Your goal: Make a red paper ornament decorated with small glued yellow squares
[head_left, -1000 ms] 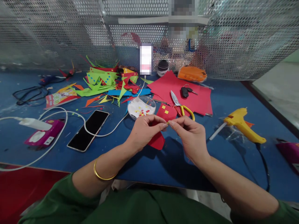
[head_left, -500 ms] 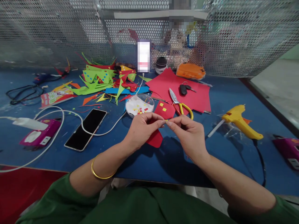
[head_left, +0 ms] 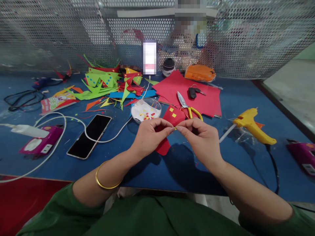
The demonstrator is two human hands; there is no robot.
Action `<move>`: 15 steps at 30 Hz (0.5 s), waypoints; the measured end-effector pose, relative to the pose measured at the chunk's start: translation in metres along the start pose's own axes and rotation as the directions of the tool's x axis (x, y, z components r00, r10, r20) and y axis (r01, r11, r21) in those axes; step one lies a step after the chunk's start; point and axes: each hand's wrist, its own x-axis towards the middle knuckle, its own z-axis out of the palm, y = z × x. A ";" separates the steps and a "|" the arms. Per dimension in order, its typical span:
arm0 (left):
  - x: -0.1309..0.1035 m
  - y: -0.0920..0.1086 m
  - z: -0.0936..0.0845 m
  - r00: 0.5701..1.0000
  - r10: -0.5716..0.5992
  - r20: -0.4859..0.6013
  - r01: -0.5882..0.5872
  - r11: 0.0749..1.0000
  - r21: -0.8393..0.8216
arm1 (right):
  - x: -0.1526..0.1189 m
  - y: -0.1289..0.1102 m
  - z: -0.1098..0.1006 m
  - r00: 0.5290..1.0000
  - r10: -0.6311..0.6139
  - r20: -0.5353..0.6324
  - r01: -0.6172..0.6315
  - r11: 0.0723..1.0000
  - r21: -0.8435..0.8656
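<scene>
My left hand point(head_left: 152, 136) and my right hand point(head_left: 203, 139) meet fingertip to fingertip near the middle of the blue table. Both are pinched on a tiny yellow piece point(head_left: 175, 128), mostly hidden by the fingertips. Beneath and behind them lies a red paper shape point(head_left: 174, 114) with yellow squares on it; its lower part shows below my left fingers. Just behind my left hand is a round clear dish point(head_left: 145, 110) with white paper and small red and yellow bits. Yellow-handled scissors point(head_left: 189, 106) rest behind my right hand, blades pointing away.
A phone point(head_left: 90, 137), white cable and purple power strip point(head_left: 41, 141) lie left. Green paper cutouts point(head_left: 102, 82) are piled back left, red sheets point(head_left: 206, 100) back right. A yellow glue gun point(head_left: 254, 126) lies right. Perforated metal point(head_left: 81, 39) stands behind.
My right hand has shifted slightly to the right, its fingertips still close to my left ones. The whole view has moved slightly.
</scene>
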 end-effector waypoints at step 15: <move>0.000 0.001 0.000 0.999 0.035 0.017 -0.035 0.999 0.040 | 0.002 0.000 -0.003 0.994 -0.075 0.080 0.083 0.992 -0.096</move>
